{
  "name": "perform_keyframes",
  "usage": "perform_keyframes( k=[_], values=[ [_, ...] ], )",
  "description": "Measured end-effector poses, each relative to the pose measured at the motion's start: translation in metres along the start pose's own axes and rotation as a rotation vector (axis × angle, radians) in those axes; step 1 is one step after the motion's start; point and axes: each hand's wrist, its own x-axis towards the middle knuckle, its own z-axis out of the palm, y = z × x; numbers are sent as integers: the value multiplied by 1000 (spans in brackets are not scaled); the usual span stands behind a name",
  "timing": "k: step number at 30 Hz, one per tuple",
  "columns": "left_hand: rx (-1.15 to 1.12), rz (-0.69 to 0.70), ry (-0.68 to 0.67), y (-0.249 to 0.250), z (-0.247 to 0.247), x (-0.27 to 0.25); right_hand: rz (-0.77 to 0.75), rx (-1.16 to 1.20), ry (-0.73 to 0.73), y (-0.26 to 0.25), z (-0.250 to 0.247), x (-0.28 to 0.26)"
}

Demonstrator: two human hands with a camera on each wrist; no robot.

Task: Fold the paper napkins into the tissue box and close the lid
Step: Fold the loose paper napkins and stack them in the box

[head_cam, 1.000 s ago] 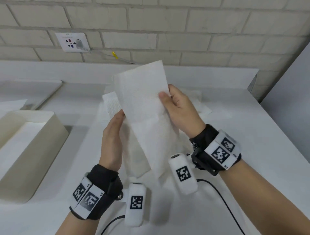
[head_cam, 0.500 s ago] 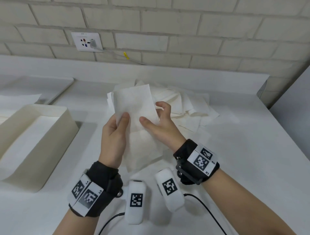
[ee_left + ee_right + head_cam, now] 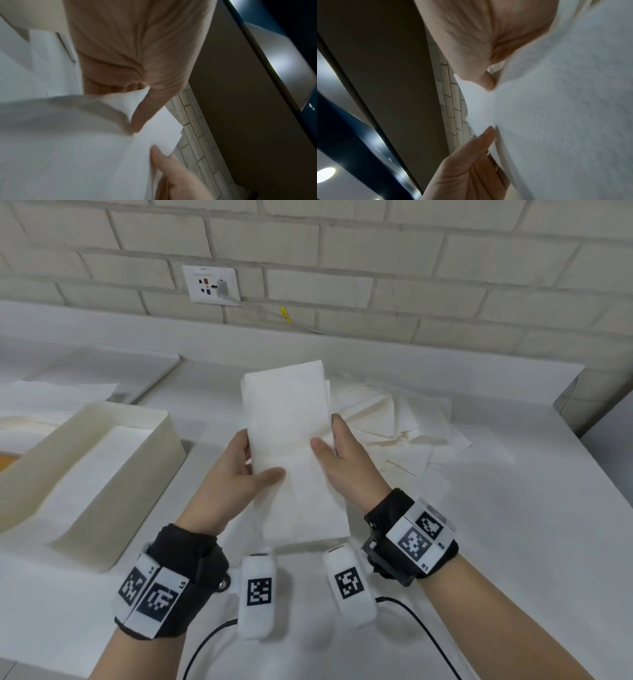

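Both hands hold one folded white napkin (image 3: 291,446) up over the table (image 3: 513,525): the left hand (image 3: 233,474) pinches its left edge, the right hand (image 3: 346,460) its right edge. The open tissue box (image 3: 113,474) sits to the left, and loose napkins (image 3: 404,419) lie behind. The wrist bands (image 3: 154,594) show small marks like "L5".

1. The folded napkin (image 3: 291,446) hides the fingers of both hands behind it.
2. The tissue box (image 3: 102,474) is cut off at 9 o'clock in the head view.
3. Both wrist views are blurred.
4. The wall socket (image 3: 210,284) markings are too small to read.
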Motion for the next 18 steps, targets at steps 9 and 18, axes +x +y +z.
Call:
perform_keyframes(
  k=[9, 18],
  values=[
    [257, 126, 84, 9, 15, -7, 59, 92, -91, -11, 23, 1],
    [102, 41, 178, 0, 6, -5, 161, 225, -38, 1, 51, 18]
  ],
)
